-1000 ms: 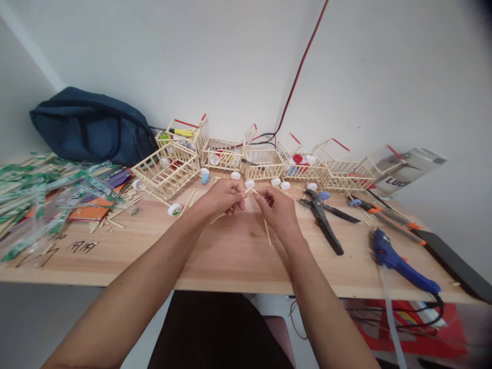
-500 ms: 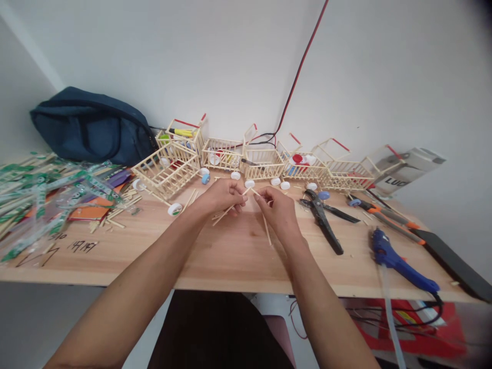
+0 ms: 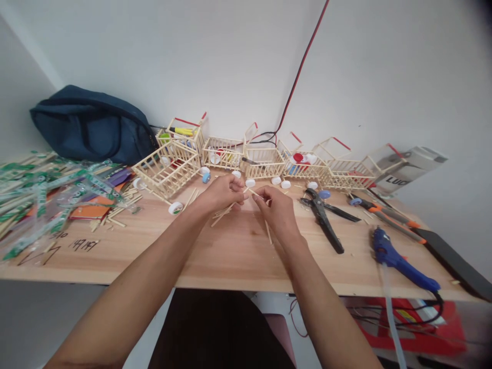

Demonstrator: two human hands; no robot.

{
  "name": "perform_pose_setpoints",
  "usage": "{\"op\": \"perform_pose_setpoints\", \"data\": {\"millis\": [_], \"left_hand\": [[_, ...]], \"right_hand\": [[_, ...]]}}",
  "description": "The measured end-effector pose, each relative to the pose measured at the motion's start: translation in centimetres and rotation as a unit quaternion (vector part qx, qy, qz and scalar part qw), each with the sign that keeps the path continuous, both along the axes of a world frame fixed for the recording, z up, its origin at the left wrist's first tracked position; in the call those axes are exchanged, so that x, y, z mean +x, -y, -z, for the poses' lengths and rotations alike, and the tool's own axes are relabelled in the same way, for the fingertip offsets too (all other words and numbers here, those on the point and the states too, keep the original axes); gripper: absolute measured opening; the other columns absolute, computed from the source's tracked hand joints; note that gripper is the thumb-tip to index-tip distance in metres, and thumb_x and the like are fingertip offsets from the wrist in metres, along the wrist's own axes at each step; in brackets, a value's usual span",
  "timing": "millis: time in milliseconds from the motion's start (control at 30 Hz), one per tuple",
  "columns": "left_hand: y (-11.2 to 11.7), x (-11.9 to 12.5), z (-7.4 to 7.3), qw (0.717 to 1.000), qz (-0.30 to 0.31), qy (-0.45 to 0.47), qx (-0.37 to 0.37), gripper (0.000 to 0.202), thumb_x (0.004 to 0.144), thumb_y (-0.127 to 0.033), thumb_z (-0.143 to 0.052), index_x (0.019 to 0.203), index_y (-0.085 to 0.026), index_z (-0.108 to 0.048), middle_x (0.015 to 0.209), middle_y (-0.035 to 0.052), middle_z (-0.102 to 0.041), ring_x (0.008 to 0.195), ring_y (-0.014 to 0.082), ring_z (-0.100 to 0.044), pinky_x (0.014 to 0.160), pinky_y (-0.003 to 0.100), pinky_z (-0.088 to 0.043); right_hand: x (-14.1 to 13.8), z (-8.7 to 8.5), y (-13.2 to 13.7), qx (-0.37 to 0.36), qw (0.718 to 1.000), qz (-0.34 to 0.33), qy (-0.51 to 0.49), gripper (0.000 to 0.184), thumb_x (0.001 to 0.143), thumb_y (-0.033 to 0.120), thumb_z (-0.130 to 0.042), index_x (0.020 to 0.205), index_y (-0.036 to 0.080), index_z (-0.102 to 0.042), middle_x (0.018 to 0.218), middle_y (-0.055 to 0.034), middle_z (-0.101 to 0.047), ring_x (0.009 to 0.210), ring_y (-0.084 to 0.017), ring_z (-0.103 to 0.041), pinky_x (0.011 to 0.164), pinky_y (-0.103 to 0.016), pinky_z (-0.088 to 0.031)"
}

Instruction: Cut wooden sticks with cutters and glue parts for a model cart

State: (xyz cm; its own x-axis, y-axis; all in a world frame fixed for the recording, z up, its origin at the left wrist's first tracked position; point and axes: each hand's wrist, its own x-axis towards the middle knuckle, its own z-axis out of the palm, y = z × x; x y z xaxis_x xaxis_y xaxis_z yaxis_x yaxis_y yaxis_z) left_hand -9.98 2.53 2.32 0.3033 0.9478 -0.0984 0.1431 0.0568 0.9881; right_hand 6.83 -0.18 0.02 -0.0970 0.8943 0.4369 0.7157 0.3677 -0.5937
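Observation:
My left hand (image 3: 226,193) is closed, with thumb and fingertips pinching a thin wooden stick near the middle of the table. Beside it, my right hand (image 3: 280,210) pinches another pale stick whose end meets the left one at an angle between the fingertips; whether they are fixed together I cannot tell. Below the left hand some loose sticks (image 3: 220,217) show, and one more stick (image 3: 268,233) slants down under the right hand. Just beyond the fingers stand small stick-built carts, among them a slatted cart (image 3: 265,163) with white cap wheels (image 3: 250,183).
A dark blue bag (image 3: 92,125) and a heap of wrapped sticks (image 3: 42,200) occupy the left. On the right lie black-handled cutters (image 3: 325,225), orange-grey pliers (image 3: 395,220), a blue glue gun (image 3: 403,266) and a black flat object (image 3: 453,261). A red-black cable runs down the wall.
Both hands keep almost the same place and pinch. The fingertips shift slightly at the meeting stick ends; the view moves a little.

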Motion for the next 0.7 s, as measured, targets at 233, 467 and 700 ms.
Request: {"op": "perform_pose_setpoints", "data": {"millis": [233,467,700], "left_hand": [[-0.01,-0.14,-0.19,1.000,-0.008,-0.012,0.008,0.016,0.072,-0.004,-0.066,0.085,-0.010,-0.058,0.079,0.0019,-0.057,0.062,0.0085,-0.057,0.057,0.026,-0.054],[-0.30,-0.55,-0.20,0.998,0.006,-0.059,0.035,0.011,0.074,-0.003,-0.063,0.081,-0.010,-0.060,0.059,-0.0021,-0.056,0.050,0.0070,-0.053,0.048,0.018,-0.043],[-0.21,-0.25,-0.29,0.996,-0.009,-0.085,0.035,0.012,0.072,0.001,-0.061,0.073,-0.011,-0.059,0.055,-0.0034,-0.055,0.048,0.0066,-0.051,0.047,0.018,-0.044]], "right_hand": [[-0.01,0.41,-0.13,0.017,1.000,-0.013,0.006,0.010,0.084,0.019,-0.055,0.078,0.018,-0.063,0.075,-0.0032,-0.065,0.067,-0.016,-0.054,0.064,-0.027,-0.038],[-0.08,0.45,-0.18,0.025,1.000,-0.005,0.012,0.010,0.083,0.018,-0.055,0.076,0.018,-0.062,0.072,-0.0027,-0.064,0.066,-0.015,-0.053,0.063,-0.026,-0.038],[-0.09,0.36,-0.07,0.014,1.000,0.000,0.017,0.010,0.082,0.019,-0.057,0.074,0.018,-0.063,0.068,-0.0014,-0.061,0.063,-0.015,-0.051,0.061,-0.026,-0.036]]}}
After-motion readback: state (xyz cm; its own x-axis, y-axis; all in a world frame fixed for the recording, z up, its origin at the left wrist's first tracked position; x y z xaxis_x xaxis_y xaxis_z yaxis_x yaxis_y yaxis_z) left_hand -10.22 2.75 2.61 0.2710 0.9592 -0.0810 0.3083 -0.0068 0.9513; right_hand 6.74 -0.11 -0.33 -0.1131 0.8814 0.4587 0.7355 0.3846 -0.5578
